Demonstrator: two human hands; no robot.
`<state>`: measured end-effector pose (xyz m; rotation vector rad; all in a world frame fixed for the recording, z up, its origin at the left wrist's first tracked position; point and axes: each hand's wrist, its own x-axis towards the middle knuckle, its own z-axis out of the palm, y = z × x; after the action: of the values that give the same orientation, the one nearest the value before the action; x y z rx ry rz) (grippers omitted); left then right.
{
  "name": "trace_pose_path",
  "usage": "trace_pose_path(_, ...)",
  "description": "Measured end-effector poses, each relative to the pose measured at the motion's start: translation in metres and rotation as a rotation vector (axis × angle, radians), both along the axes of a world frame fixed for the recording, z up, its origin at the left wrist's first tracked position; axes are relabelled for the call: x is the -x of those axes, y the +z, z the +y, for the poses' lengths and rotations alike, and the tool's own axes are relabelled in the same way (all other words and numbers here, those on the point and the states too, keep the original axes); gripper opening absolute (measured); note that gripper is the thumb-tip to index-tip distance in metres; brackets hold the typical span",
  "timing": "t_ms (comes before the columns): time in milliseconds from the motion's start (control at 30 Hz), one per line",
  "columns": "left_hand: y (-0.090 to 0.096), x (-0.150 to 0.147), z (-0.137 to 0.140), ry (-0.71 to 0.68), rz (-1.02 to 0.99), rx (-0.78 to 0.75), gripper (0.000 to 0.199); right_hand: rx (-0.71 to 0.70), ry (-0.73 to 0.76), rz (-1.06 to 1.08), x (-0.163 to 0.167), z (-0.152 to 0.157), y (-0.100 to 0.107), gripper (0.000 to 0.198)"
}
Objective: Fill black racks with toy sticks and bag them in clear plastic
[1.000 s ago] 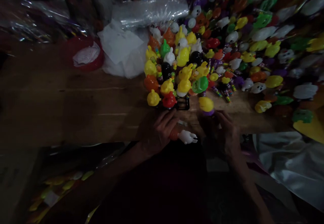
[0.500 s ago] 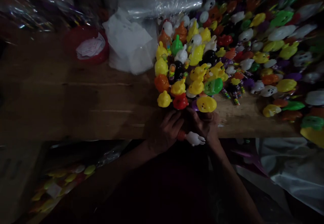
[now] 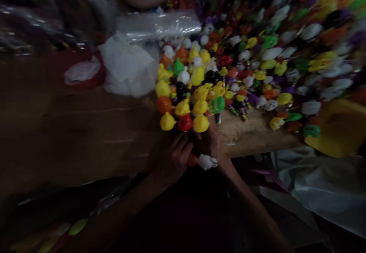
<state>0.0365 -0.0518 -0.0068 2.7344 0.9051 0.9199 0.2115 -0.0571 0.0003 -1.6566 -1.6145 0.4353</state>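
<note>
Small plastic animal toys stand in rows at the table's front edge, with a red toy [image 3: 185, 123] between two yellow ones. My left hand [image 3: 177, 155] is closed with curled fingers just below the red toy. A white toy with ear-like points [image 3: 206, 162] and an orange-red piece [image 3: 191, 160] stick out sideways from its palm side. My right hand [image 3: 215, 146], blurred, reaches to the yellow toy [image 3: 201, 123] at the row's right end. Its fingertips are in shadow under that toy, so the grip is partly hidden.
A big heap of mixed toys [image 3: 268, 64] with candy-filled tubes covers the right side. Behind the rows lie clear plastic bags [image 3: 130, 66] and a plastic roll [image 3: 160, 26]. A red bowl [image 3: 98, 79] holds paper slips. A yellow container [image 3: 337, 131] sits at the right edge.
My view has swung right, so the scene sits further left. The yellow toy at my right hand was lying tilted and now stands upright in the front row. The white toy stays by my left hand.
</note>
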Motion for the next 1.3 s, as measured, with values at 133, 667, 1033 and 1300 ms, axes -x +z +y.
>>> trace_pose_path(133, -0.002, -0.003, -0.011, -0.037, -0.095, 0.045, 0.041, 0.025, 0.036, 0.002, -0.041, -0.010, 0.028, 0.030)
trace_pose_path(667, -0.002, -0.006, 0.004, -0.023, 0.114, 0.147, 0.054, 0.006, -0.420, -0.506, -0.093, 0.023, 0.016, 0.020)
trace_pose_path(1033, 0.009, -0.008, -0.002, -0.025, -0.052, 0.044, 0.044, -0.119, -0.407, -0.456, -0.098, 0.025, 0.019, 0.019)
trace_pose_path(1300, 0.005, -0.036, -0.010, -0.120, -0.264, 0.351, 0.040, -0.062, -0.352, -0.535, -0.122, 0.084, 0.047, 0.025)
